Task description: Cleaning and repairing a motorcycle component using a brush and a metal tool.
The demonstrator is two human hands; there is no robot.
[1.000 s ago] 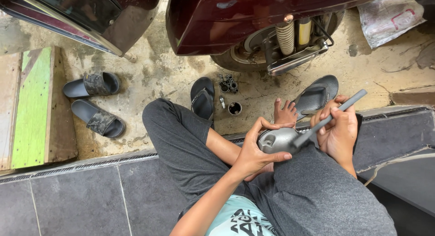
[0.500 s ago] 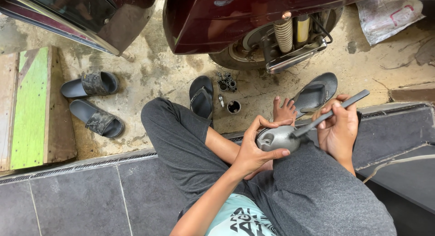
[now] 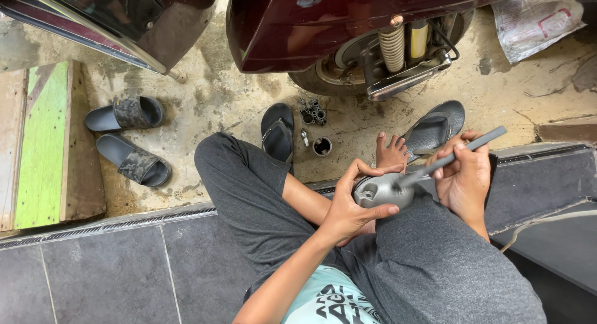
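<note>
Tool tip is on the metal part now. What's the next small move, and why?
Probably a short stroke of the grey rod along the rim of the metal part. The right hand has the rod angled down with its tip on the part's edge, and the left hand cups the part firmly against the knee, so it looks braced for working.

Soft, even daylight fills the frame with no single strong source, and the shadows are faint. The dark red bodywork (image 3: 348, 25) at the top centre carries a pale sheen. The concrete floor (image 3: 211, 100) reads bright, while the dark tiles (image 3: 99, 274) at the lower left stay dim. Focus is sharp throughout; lines bow slightly towards the edges.
</note>
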